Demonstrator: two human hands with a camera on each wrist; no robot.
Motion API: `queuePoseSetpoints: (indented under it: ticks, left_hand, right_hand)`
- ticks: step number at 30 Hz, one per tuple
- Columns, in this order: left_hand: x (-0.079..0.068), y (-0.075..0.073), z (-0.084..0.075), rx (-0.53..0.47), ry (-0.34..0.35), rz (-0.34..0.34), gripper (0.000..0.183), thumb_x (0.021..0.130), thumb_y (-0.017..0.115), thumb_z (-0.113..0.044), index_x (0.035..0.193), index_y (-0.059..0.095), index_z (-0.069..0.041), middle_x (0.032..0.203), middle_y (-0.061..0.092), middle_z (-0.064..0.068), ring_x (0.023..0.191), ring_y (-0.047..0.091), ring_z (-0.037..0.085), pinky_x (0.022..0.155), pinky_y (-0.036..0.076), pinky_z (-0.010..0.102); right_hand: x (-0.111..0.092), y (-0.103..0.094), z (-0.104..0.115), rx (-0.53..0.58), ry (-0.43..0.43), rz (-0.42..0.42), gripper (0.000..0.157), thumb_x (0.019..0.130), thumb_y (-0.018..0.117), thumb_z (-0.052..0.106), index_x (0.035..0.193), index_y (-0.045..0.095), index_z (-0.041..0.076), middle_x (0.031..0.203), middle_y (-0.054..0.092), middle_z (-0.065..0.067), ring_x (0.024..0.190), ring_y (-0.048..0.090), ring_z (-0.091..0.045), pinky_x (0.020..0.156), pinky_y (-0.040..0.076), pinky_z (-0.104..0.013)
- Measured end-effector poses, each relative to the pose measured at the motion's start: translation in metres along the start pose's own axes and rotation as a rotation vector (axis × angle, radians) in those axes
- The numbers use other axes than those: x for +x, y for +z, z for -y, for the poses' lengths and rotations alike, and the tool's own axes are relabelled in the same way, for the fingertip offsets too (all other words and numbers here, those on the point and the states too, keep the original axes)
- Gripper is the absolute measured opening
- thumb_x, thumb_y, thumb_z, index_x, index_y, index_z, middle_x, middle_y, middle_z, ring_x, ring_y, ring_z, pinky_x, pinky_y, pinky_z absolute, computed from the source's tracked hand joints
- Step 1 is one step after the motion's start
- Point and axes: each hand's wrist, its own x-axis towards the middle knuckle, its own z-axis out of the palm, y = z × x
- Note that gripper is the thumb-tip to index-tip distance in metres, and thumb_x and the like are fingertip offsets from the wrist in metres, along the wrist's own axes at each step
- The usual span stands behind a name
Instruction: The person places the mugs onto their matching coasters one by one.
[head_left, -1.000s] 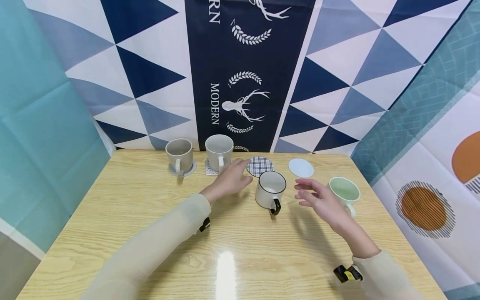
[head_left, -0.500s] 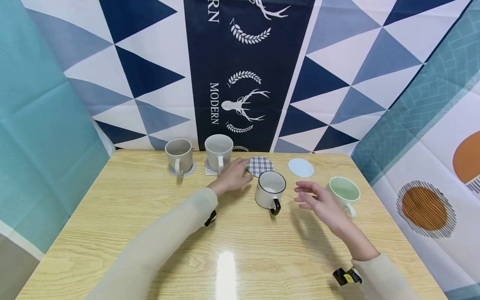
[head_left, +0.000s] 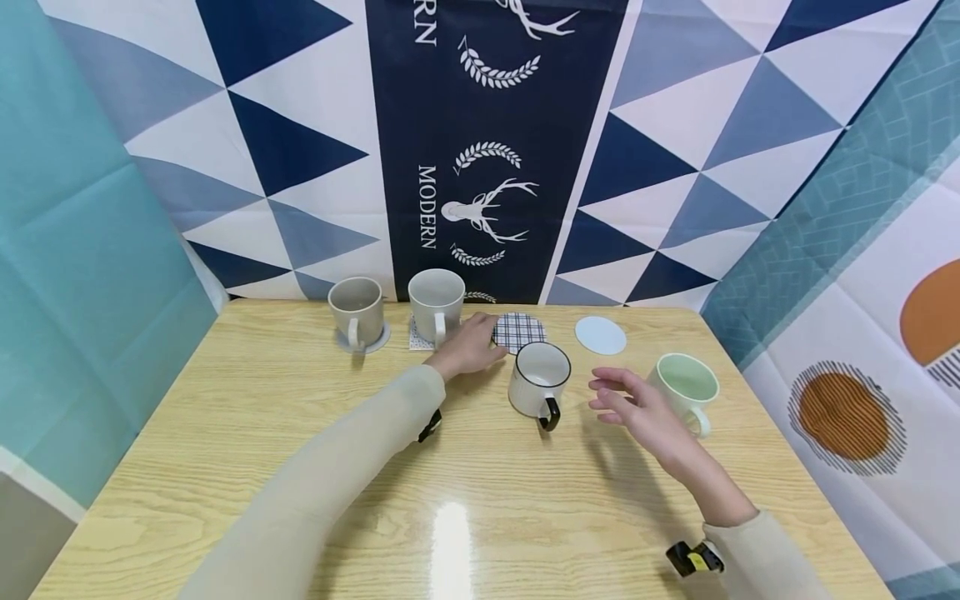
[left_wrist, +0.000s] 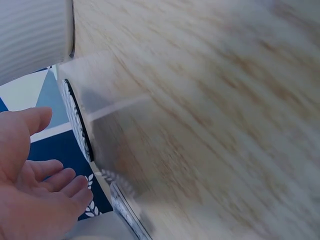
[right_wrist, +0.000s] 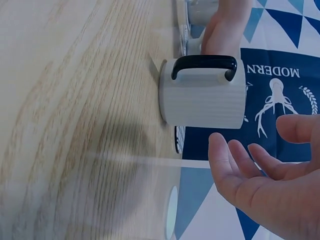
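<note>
My left hand (head_left: 471, 343) hovers beside the round plaid coaster (head_left: 519, 332), thumb apart from loosely bent fingers, nothing between them. A white mug (head_left: 538, 383) with a black rim and black handle stands on the table just in front of that coaster. To its right is my right hand (head_left: 637, 412), palm turned toward the mug and fingers relaxed. The right wrist view shows those fingertips just short of the ribbed white mug (right_wrist: 205, 102). Behind the right hand, partly covered by it, stands a pale green mug (head_left: 686, 387).
A grey mug (head_left: 356, 312) sits on a round grey coaster at the back left. Beside it a larger light mug (head_left: 437, 304) stands on a square patterned coaster (head_left: 418, 337). A round pale blue coaster (head_left: 600, 335) lies at the back right. Patterned cloth walls surround the wooden table (head_left: 375, 500).
The left wrist and sleeve have shifted right and slightly forward, while the left fingertips stay near the plaid coaster. The right hand has dipped slightly. The mugs have not moved.
</note>
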Motion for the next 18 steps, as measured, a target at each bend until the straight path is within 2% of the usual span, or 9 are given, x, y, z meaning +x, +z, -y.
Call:
queuePoseSetpoints:
  ticks: [7,12,18]
  left_hand:
    - [0.008,0.006,-0.003,0.009,-0.013,0.016,0.07,0.106,0.065,-0.032,0.161,0.039,0.002,0.163,0.043,0.022,0.15,0.043,0.038,0.126,0.035,0.05]
    - [0.011,0.008,-0.003,0.015,-0.011,0.025,0.069,0.106,0.064,-0.031,0.161,0.04,0.003,0.162,0.044,0.022,0.15,0.043,0.037,0.127,0.035,0.048]
    - [0.014,0.012,-0.002,0.014,-0.04,0.039,0.071,0.105,0.064,-0.033,0.161,0.039,0.003,0.163,0.042,0.022,0.152,0.041,0.036,0.128,0.033,0.045]
  right_hand:
    - [-0.003,-0.002,-0.002,-0.007,0.0,0.002,0.053,0.115,0.049,0.023,0.158,0.039,-0.006,0.151,0.05,-0.031,0.127,0.064,-0.04,0.101,0.06,-0.036]
    - [-0.003,-0.002,-0.003,0.001,0.002,0.003,0.053,0.115,0.049,0.024,0.158,0.039,-0.006,0.152,0.051,-0.031,0.128,0.064,-0.04,0.101,0.06,-0.036]
    - [-0.002,0.0,-0.004,0.025,0.003,0.013,0.053,0.115,0.049,0.023,0.157,0.038,-0.007,0.152,0.05,-0.031,0.129,0.063,-0.042,0.102,0.059,-0.037]
